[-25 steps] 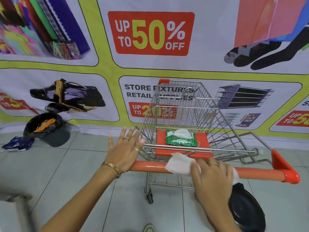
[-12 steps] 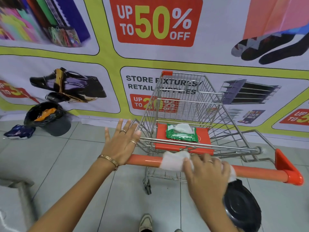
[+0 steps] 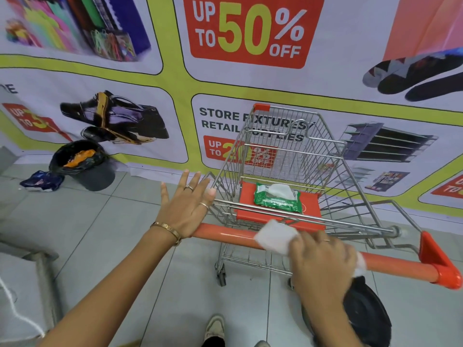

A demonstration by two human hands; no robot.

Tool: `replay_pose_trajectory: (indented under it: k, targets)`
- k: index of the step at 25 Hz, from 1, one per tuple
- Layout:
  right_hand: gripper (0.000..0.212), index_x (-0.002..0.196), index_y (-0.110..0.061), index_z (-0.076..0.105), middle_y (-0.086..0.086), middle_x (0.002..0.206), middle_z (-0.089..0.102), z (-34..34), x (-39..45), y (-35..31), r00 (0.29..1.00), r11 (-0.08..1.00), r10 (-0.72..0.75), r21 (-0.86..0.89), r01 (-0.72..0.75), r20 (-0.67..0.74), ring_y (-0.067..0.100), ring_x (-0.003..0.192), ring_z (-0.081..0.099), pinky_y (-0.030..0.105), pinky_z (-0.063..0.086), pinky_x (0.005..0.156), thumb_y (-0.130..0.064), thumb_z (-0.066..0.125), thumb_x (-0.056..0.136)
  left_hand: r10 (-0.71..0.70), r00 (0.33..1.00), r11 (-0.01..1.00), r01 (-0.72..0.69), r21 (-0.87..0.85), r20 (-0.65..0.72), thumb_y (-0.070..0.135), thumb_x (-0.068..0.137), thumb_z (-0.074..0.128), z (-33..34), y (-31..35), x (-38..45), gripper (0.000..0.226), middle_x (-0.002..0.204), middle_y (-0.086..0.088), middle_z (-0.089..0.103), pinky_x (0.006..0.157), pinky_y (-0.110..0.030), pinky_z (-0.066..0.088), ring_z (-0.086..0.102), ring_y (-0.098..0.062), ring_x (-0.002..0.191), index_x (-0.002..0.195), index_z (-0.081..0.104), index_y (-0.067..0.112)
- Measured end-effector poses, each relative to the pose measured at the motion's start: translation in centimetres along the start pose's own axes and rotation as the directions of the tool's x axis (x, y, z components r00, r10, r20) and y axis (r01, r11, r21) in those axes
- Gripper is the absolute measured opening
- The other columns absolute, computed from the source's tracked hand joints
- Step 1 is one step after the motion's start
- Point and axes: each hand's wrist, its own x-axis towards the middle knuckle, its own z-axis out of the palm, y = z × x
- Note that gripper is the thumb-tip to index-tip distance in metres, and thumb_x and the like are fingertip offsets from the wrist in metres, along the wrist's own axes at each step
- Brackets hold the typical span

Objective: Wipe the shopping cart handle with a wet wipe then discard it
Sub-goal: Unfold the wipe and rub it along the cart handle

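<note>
- Head view: the right hand (image 3: 323,261) presses a white wet wipe (image 3: 274,236) down on the orange cart handle (image 3: 225,234), near the middle of the bar.
- The right hand's grip is closed around the wipe and the bar together. A bit of the wipe pokes out on each side of the hand.
- The left hand (image 3: 186,207) rests flat on the left end of the handle. Its grip is loose, with the fingers spread wide and holding nothing.
- The green wipe pack (image 3: 275,197) lies on the red seat flap in the shopping cart (image 3: 280,146), with a fresh wipe sticking up from it.
- A black trash bin (image 3: 82,164) stands on the floor by the wall, well apart to the left. A black round thing (image 3: 368,319) sits low under the right hand; I cannot tell what it is.
- What could go wrong: the cart has wheels, so a hard push could make it roll away, since the left hand only leans on the bar.
- The wipe could bunch up or slip out and fall on the floor.
- The two ends of the bar could get missed, because the left hand covers one end.
- The bin is far off, so a toss from here could miss it.
</note>
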Motion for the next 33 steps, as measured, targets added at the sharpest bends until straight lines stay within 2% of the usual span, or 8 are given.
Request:
replay_pose_trajectory:
  k: [4,7,10,15,22,26,29,33]
  targets:
    - [0.040,0.066,-0.013,0.065,0.012,0.067,0.067,0.2,0.8,-1.5,0.995,0.995,0.094,0.021,-0.093,-0.046,0.032,0.069,0.055,0.041,0.026,0.080,-0.029,0.031,0.079,0.088,0.995,0.979,-0.078,0.189,-0.048,0.078,0.052,-0.029,0.6,0.5,-0.2,0.113,0.157,0.004,0.010,0.112,-0.058,-0.010,-0.005,-0.016,0.145,0.144,0.015,0.029]
    - [0.039,0.060,-0.016,0.066,0.008,0.061,0.067,0.8,0.7,-6.0,0.995,0.998,-0.015,0.064,0.021,-0.097,0.029,0.064,0.057,0.039,0.028,0.075,-0.029,0.034,0.079,0.096,0.992,0.971,-0.077,0.226,-0.076,0.075,0.051,-0.034,0.7,0.4,-0.2,0.116,0.157,0.003,0.011,0.112,-0.058,-0.010,-0.004,-0.017,0.145,0.144,0.016,0.027]
    - [0.037,0.062,-0.015,0.065,0.007,0.063,0.066,0.7,0.7,-3.4,0.996,0.995,-0.078,0.054,0.081,-0.050,0.027,0.062,0.055,0.038,0.039,0.071,-0.028,0.035,0.080,0.087,0.993,0.975,-0.069,0.213,-0.074,0.076,0.051,-0.034,0.6,0.2,-0.2,0.116,0.157,0.003,0.009,0.112,-0.057,-0.011,-0.005,-0.018,0.145,0.144,0.014,0.027]
    - [0.042,0.062,-0.008,0.064,0.014,0.065,0.063,0.5,0.8,0.3,0.994,0.996,0.074,0.047,-0.071,-0.075,0.031,0.068,0.052,0.044,0.035,0.081,-0.027,0.030,0.080,0.098,0.993,0.973,-0.082,0.218,-0.065,0.077,0.047,-0.035,0.7,0.7,-0.2,0.120,0.157,0.002,0.009,0.115,-0.055,-0.006,-0.004,-0.018,0.145,0.145,0.013,0.027]
    - [0.038,0.063,-0.013,0.063,0.009,0.061,0.065,0.9,0.9,-2.2,0.989,0.988,-0.124,0.079,0.131,-0.084,0.028,0.062,0.055,0.040,0.040,0.070,-0.028,0.032,0.079,0.236,0.965,0.940,-0.198,0.279,-0.113,0.073,0.060,-0.029,0.5,0.0,-0.3,0.108,0.157,-0.002,0.006,0.115,-0.052,-0.005,-0.002,-0.018,0.144,0.145,0.010,0.021]
    - [0.043,0.081,-0.007,0.063,0.017,0.077,0.065,0.2,0.6,5.5,0.988,0.998,0.046,0.050,-0.039,-0.146,0.033,0.073,0.052,0.045,0.041,0.078,-0.028,0.026,0.081,0.257,0.951,0.928,-0.193,0.320,-0.173,0.071,0.071,-0.019,1.0,-0.1,-0.4,0.090,0.156,-0.005,0.012,0.114,-0.057,0.002,0.001,-0.016,0.141,0.141,0.002,0.018]
    - [0.041,0.081,-0.007,0.063,0.018,0.079,0.067,0.5,0.7,3.1,0.979,0.990,0.132,0.074,-0.121,-0.156,0.035,0.080,0.054,0.049,0.040,0.086,-0.027,0.027,0.080,0.292,0.938,0.901,-0.204,0.382,-0.187,0.066,0.082,-0.007,1.4,0.0,-0.5,0.080,0.152,-0.010,0.028,0.112,-0.058,0.009,0.024,-0.027,0.141,0.142,0.009,0.016]
    - [0.033,0.074,-0.015,0.063,0.007,0.068,0.066,1.2,0.2,-2.5,0.977,0.995,-0.076,0.047,0.086,-0.198,0.029,0.065,0.056,0.039,0.038,0.076,-0.027,0.032,0.080,0.337,0.918,0.881,-0.229,0.413,-0.210,0.067,0.083,-0.003,1.4,-0.4,-0.5,0.077,0.150,-0.010,0.032,0.107,-0.053,0.002,0.015,-0.020,0.138,0.141,0.012,0.018]
